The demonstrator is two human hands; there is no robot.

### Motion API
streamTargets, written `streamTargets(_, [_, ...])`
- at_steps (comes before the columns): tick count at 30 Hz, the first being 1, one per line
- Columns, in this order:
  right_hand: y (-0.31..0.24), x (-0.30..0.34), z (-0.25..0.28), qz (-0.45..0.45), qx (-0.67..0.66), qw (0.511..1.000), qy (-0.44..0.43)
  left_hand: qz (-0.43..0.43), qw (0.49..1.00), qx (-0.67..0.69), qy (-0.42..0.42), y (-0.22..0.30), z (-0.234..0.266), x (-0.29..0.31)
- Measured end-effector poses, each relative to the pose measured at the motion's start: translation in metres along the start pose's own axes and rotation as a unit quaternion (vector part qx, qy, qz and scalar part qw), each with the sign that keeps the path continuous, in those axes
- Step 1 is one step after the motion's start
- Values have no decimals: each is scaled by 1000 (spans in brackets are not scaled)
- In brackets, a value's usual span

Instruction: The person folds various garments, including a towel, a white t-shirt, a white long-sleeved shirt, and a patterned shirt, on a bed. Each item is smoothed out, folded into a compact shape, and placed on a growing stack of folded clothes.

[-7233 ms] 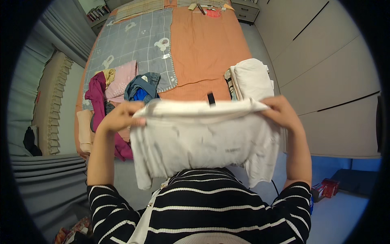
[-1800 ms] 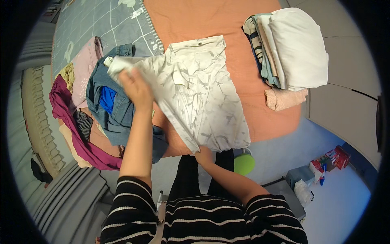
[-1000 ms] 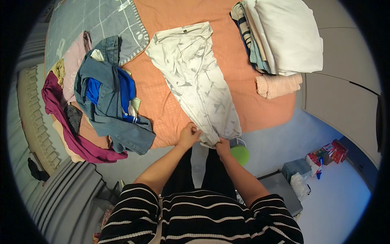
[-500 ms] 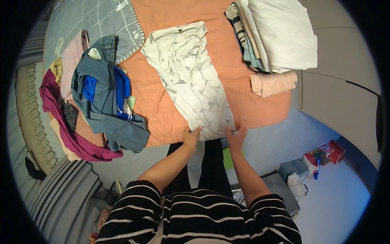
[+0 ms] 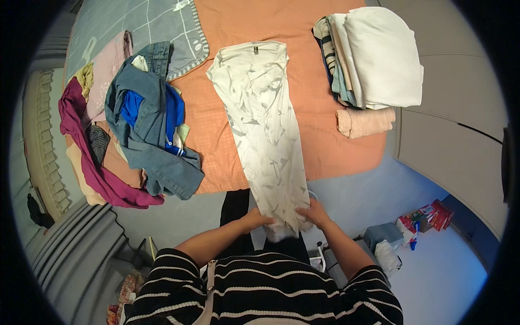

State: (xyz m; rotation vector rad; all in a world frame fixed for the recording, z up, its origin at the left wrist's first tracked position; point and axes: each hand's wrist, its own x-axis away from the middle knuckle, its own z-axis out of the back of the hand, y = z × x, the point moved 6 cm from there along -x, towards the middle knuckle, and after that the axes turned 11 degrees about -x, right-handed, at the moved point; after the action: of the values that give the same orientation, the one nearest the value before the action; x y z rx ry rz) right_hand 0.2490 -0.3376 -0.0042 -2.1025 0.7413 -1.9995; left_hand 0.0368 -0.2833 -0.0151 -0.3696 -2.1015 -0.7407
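Observation:
A white garment with a grey printed pattern [image 5: 266, 130] lies lengthwise on the orange bedspread, a dark label at its far end. Its near end hangs past the bed's front edge. My left hand [image 5: 257, 219] grips the left corner of that end, and my right hand [image 5: 313, 213] grips the right corner. Both hands are closed on the cloth, in front of my body. The cloth between them looks drawn straight, while its far part is wrinkled. I cannot make out the garment's exact kind.
Loose clothes lie left on the bedspread [image 5: 216, 176], among them blue jeans [image 5: 154, 116] and a magenta garment [image 5: 103, 173]. A stack of folded clothes [image 5: 382, 59] stands right, behind a folded pink towel [image 5: 366, 122]. A grey quilted blanket [image 5: 127, 21] covers the far left.
Both hands have drawn the garment's near end toward me, past the bed's edge. The cloth is straighter and narrower than before. The view has shifted slightly.

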Motion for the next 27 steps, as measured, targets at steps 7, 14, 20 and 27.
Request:
streamTargets(7, [-28,-9,-17,-95,-159,983,-21,92,955,279,25,21,13,23])
streamTargets(14, [-127,-69,-20,-3,-316,940,131,1,881,391,266,102,99,7])
streamTargets(20, [-109,-111,-2,230,121,909,325,29,871,107,479,73,114,-12])
streamTargets(27, [-72,-121,-19,181,159,960,143,-29,962,82,259,55,100,-38])
